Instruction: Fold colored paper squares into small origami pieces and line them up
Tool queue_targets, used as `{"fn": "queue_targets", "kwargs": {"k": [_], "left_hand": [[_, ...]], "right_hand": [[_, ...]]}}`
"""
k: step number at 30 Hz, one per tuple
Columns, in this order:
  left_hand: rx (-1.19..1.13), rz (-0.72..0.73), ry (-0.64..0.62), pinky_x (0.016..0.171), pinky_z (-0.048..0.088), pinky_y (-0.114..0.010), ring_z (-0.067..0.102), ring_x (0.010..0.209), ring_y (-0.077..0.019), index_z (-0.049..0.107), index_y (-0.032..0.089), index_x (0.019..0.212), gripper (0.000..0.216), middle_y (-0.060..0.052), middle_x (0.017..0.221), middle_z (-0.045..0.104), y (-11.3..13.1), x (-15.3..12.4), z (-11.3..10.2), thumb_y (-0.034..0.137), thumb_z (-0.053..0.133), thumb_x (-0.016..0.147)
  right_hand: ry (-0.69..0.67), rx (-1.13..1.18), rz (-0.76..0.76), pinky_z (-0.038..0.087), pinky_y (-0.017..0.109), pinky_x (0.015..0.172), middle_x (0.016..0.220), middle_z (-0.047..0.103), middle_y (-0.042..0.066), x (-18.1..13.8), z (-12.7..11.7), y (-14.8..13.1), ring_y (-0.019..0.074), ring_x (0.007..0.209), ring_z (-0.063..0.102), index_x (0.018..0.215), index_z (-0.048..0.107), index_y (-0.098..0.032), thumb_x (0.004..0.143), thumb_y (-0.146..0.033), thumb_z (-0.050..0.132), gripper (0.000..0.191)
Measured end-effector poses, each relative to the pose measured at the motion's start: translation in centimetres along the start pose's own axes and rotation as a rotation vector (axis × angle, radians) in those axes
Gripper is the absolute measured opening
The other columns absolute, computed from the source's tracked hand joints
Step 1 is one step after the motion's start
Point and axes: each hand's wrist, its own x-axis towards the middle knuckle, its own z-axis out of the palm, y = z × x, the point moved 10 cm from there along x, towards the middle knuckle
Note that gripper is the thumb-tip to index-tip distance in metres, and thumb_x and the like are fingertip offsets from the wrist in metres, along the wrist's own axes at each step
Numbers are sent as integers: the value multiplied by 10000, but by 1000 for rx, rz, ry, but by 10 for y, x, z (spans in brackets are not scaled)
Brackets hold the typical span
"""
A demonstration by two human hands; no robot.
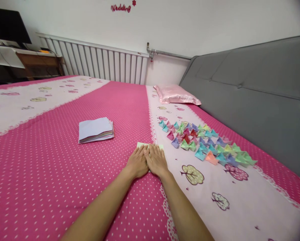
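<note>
Both my hands lie flat on a pale green sheet of paper on the bed. My left hand presses down with its fingers stretched out. Beside it and partly touching it, my right hand is also flat, fingers extended. Only the paper's far edge and corners show past my fingertips; the rest is hidden under my hands. To the right sit several folded paper boats in many colours, set close together in rows. Left of my hands rests a stack of coloured paper with a pale lilac sheet on top.
A pink dotted bedspread with printed trees covers the bed. Toward the back lies a pink satin pillow, by a grey padded headboard. Along the wall runs a white radiator; a monitor stands on a desk at far left.
</note>
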Motion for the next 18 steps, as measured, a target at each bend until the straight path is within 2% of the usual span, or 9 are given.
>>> {"fn": "queue_targets", "kwargs": {"k": [6, 10, 14, 16, 18], "left_hand": [[-25, -83, 64, 1066, 116, -404, 149, 1328, -249, 260, 107, 1367, 660, -133, 1431, 234, -16, -1, -5, 490, 272, 830], [-16, -165, 68, 1059, 95, -443, 165, 1324, -258, 286, 167, 1363, 627, -120, 1435, 232, -30, -2, -6, 514, 208, 846], [11, -261, 84, 1054, 81, -457, 167, 1323, -266, 285, 159, 1362, 629, -126, 1432, 239, -44, -4, -8, 514, 196, 850], [20, -300, 91, 1054, 84, -453, 175, 1321, -265, 286, 152, 1361, 633, -124, 1430, 249, -50, -5, -10, 514, 207, 847], [23, -313, 94, 1052, 91, -451, 186, 1318, -268, 286, 153, 1361, 637, -121, 1428, 256, -51, -6, -11, 519, 214, 844]], "right_hand": [[48, -21, 62, -4, 431, 1063, 1453, 156, 98, -2, -6, 10, 239, 1340, 53, 1379, 219, -124, 863, -568, 140, 685], [63, -36, 94, -17, 444, 1056, 1459, 123, 99, -2, -7, 18, 248, 1340, 31, 1382, 208, -133, 860, -573, 155, 685], [83, -55, 132, -19, 456, 1051, 1457, 118, 122, -3, -7, 23, 267, 1337, 32, 1381, 197, -97, 847, -587, 194, 725], [108, -61, 147, 1, 468, 1048, 1448, 147, 144, -4, -12, 24, 288, 1332, 62, 1372, 220, -69, 839, -580, 242, 738], [174, -58, 152, 48, 480, 1039, 1416, 239, 178, -7, -25, 25, 312, 1311, 152, 1344, 289, -52, 831, -542, 325, 710]]}}
